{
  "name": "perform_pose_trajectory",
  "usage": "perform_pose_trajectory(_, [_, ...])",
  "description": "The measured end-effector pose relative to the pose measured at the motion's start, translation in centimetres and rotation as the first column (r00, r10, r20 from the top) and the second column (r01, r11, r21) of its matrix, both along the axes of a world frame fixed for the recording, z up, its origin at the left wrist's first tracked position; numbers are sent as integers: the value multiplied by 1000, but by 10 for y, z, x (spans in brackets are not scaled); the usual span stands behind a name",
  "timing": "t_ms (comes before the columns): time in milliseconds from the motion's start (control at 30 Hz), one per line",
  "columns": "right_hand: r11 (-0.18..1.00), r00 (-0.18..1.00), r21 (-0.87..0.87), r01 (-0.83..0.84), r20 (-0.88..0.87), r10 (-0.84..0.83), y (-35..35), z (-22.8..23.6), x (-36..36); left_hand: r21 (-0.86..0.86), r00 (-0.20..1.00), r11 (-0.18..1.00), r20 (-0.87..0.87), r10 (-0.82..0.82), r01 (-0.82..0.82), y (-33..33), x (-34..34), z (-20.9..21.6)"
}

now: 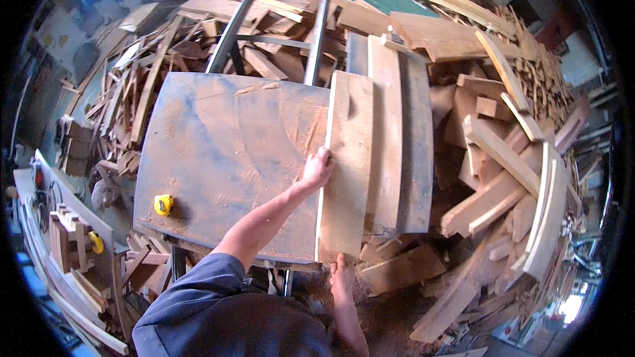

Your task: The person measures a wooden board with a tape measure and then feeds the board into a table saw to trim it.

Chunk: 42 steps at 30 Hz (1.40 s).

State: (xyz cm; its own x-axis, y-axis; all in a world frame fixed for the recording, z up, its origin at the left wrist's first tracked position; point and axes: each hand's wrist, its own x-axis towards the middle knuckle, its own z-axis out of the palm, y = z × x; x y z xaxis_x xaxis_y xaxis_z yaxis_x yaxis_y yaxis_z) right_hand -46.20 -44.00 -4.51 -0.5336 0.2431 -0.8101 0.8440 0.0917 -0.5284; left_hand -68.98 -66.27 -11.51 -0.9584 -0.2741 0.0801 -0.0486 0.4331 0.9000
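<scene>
A pale wooden board [350, 165] lies lengthwise along the right part of a dusty metal table [218, 132]. My left hand [317, 168] is closed against the board's left edge, around its middle, with the forearm crossing over the tabletop. At the board's near end is my right hand [339, 276], its thumb up against the end and its other fingers mostly hidden. To the right of the board, a second long wooden plank [385, 139] lies parallel to it on a metal side surface [415, 145].
A yellow tape measure [163, 205] sits at the table's near left. Two metal rails [317, 39] extend from its far side. Offcuts [503, 158] are heaped on the right, and more scrap wood [155, 79] is piled at the far left. Sawdust covers the tabletop.
</scene>
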Motion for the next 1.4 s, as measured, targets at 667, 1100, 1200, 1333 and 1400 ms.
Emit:
perform_pose_trajectory(667, [994,992,-57,96,-78,-101,0,-5,-12,-66,999,997,12,-34,35,-1,-12,5])
perform_pose_trajectory(1100, [994,996,-76,77,-32,-80,-8,8,-22,-30,998,999,54,-27,28,-4,-17,11])
perform_pose_trajectory(1200, [991,995,-87,101,-12,-102,-11,11,-25,-56,999,998,46,-21,24,-6,-18,7])
perform_pose_trajectory(1333, [992,993,-80,101,-53,-106,-7,1,-24,-65,999,998,45,-13,16,-5,-21,5])
perform_pose_trajectory(1400, [992,993,-72,102,-50,-106,-5,-2,-25,-74,999,997,51,-7,10,-4,-22,5])
